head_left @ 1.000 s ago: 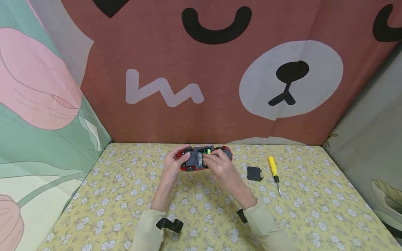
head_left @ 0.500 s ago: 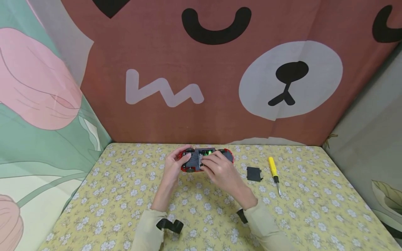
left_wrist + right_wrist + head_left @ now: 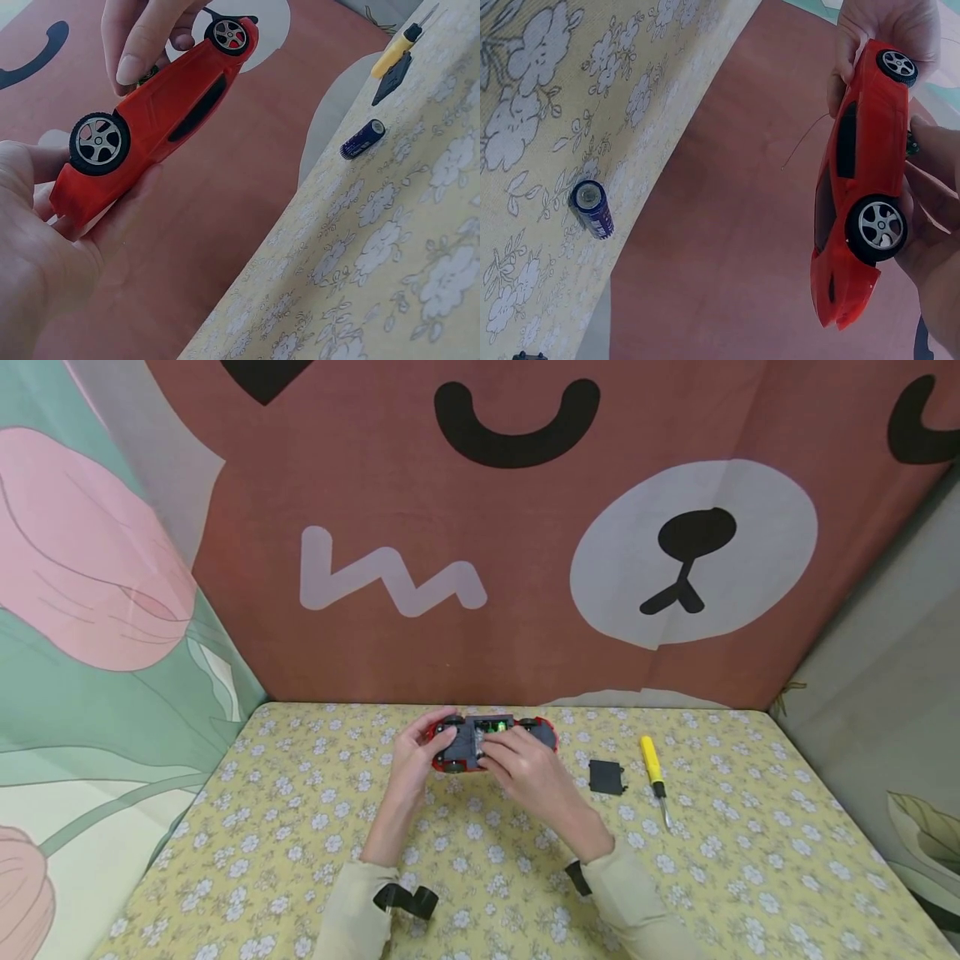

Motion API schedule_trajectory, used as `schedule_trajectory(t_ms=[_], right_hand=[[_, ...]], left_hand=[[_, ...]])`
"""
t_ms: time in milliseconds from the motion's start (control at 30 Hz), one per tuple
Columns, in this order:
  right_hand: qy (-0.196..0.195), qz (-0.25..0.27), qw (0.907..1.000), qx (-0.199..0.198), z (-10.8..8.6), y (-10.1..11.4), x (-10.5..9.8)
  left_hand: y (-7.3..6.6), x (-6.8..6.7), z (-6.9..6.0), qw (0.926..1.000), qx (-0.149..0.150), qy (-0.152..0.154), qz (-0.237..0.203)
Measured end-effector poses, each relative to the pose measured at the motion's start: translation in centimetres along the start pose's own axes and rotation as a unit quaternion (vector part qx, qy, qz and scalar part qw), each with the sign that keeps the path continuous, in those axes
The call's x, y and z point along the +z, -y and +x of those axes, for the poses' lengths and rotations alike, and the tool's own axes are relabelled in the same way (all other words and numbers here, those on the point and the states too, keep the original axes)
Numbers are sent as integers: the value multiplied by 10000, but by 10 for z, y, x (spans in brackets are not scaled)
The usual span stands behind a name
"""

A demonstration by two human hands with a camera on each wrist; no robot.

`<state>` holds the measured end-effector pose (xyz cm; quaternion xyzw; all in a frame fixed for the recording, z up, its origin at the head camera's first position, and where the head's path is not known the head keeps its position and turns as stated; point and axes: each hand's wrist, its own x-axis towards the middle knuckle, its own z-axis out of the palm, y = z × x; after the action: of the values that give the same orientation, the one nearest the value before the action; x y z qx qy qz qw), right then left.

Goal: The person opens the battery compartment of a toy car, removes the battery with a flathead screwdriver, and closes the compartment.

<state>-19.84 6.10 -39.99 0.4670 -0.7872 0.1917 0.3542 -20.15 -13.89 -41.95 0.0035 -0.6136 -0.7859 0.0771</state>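
Observation:
A red toy car [image 3: 459, 748], turned underside up, is held above the table in my left hand [image 3: 408, 752]. My left thumb lies on its dark base, and the fingers support it from behind. The battery compartment [image 3: 495, 725] in the base is uncovered, with something green inside. At this compartment are the bent fingertips of my right hand [image 3: 528, 768]. In the right wrist view a small green piece [image 3: 913, 142] pokes out beside a right fingertip. Whether the fingers pinch it or only touch it is hidden. A blue battery [image 3: 594, 210] stands upright on the table.
To the right lies a flat black battery cover [image 3: 606, 777]. Beyond it is a screwdriver [image 3: 652, 766] with a yellow handle, its shaft towards me. The flowered tablecloth [image 3: 480, 877] ends at a cloth backdrop [image 3: 420, 660]. The head view does not show the blue battery.
The car has shifted slightly to the right. My right fingertips have moved slightly left within the compartment, then stayed nearly still over the last half second. The cover and screwdriver have not moved.

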Motion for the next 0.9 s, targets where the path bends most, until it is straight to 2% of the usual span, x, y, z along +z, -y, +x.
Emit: schedule_trajectory(t_ms=[400, 900], right_hand=[[325, 219, 9992, 123, 1, 2, -3], [105, 622, 9979, 164, -1, 0, -3]], left_hand=[[1, 0, 0, 10000, -22, -52, 6], [2, 1, 1, 10000, -59, -12, 43]])
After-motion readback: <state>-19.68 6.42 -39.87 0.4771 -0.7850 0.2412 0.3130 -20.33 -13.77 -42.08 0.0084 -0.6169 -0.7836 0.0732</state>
